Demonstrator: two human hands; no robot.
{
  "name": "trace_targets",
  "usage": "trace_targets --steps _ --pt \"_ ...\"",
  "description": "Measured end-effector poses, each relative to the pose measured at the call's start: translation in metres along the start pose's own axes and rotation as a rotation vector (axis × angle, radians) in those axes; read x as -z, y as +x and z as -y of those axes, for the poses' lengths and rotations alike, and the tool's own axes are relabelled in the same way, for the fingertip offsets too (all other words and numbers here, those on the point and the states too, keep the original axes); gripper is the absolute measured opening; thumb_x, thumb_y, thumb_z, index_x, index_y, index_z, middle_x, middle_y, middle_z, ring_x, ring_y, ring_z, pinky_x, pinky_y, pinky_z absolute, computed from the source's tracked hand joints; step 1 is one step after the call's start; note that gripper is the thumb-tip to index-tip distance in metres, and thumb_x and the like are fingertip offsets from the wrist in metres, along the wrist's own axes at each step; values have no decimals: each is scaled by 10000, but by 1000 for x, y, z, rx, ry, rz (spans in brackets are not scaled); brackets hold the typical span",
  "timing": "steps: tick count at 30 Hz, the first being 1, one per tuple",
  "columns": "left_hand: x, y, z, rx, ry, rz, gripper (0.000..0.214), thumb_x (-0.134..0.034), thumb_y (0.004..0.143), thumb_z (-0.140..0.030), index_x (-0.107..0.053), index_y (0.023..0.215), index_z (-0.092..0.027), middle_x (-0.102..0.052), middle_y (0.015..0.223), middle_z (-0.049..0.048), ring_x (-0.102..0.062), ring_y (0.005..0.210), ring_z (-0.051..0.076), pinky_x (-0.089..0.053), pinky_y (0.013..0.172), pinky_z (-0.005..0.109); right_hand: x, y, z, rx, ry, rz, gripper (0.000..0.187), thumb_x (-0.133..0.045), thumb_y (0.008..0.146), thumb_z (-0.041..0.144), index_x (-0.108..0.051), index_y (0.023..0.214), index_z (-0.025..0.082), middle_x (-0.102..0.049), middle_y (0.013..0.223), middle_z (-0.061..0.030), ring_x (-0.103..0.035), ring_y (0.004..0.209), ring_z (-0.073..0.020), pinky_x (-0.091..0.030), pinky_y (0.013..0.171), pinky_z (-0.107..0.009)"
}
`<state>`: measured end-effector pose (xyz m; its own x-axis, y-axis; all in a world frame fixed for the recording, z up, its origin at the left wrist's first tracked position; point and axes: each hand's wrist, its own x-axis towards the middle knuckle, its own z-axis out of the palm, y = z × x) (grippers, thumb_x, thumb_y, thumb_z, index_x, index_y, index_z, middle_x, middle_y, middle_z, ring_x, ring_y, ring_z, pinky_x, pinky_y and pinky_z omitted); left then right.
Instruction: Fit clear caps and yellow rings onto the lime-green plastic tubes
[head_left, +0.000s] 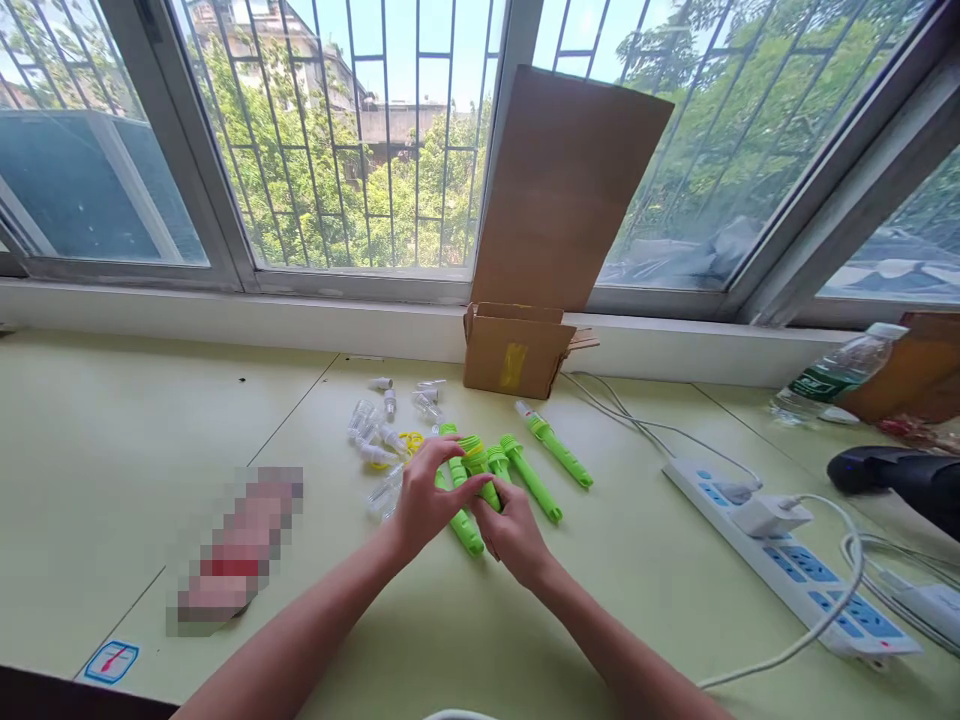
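Both hands are on one green plastic tube [474, 452] with a wide threaded neck and a yellow ring near its top. My right hand [516, 528] is closed round the tube's lower part. At the neck, my left hand [424, 497] pinches with fingers and thumb. More green tubes [531, 478] lie on the table just behind and beside the hands; one green tube [559, 450] farther right has a clear tip on its end. Left of these is a loose group of clear plastic caps with white parts [367, 425]. A yellow ring [411, 442] lies among them.
A cardboard box [517, 350] stands against the window sill, its tall flap [574, 190] upright. On the right are a power strip [787, 560] with plugs and cables, a water bottle [840, 378] and a black object [892, 472]. A blurred-out item [240, 550] lies at left.
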<state>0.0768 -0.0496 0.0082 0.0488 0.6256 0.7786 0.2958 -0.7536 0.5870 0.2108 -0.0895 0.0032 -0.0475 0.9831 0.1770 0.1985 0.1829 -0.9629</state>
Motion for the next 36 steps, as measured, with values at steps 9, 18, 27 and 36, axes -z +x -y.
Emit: trace_targets --steps 9,18,27,36 --pt "-1 1 0 -2 9 6 306 -778 712 -308 -570 909 -200 -665 1027 77 -657 989 221 -587 828 400 -3 -3 2 -144 326 109 342 -617 801 465 -438 645 218 -362 379 101 -274 279 -58 -226 298 -196" --pt "0 3 -4 97 -85 13 287 -774 712 -317 -565 863 -190 -652 988 65 -653 998 210 -614 784 366 -3 -5 -1 -201 442 159 337 -639 782 435 -429 646 209 -373 406 103 -277 293 -46 -221 290 -180" --pt "-5 1 -3 230 -262 21 247 -749 732 -322 -582 857 -189 -644 918 23 -679 907 181 -622 788 376 0 -5 7 -285 535 231 321 -621 760 394 -381 632 225 -335 407 114 -248 289 -47 -174 283 -177" --pt "-6 -1 -1 282 -263 -18 227 -735 750 -317 -600 874 -182 -647 938 30 -671 846 155 -614 804 373 -3 -2 1 -73 65 43 279 -547 851 445 -467 713 216 -423 470 68 -365 359 -100 -292 362 -241"
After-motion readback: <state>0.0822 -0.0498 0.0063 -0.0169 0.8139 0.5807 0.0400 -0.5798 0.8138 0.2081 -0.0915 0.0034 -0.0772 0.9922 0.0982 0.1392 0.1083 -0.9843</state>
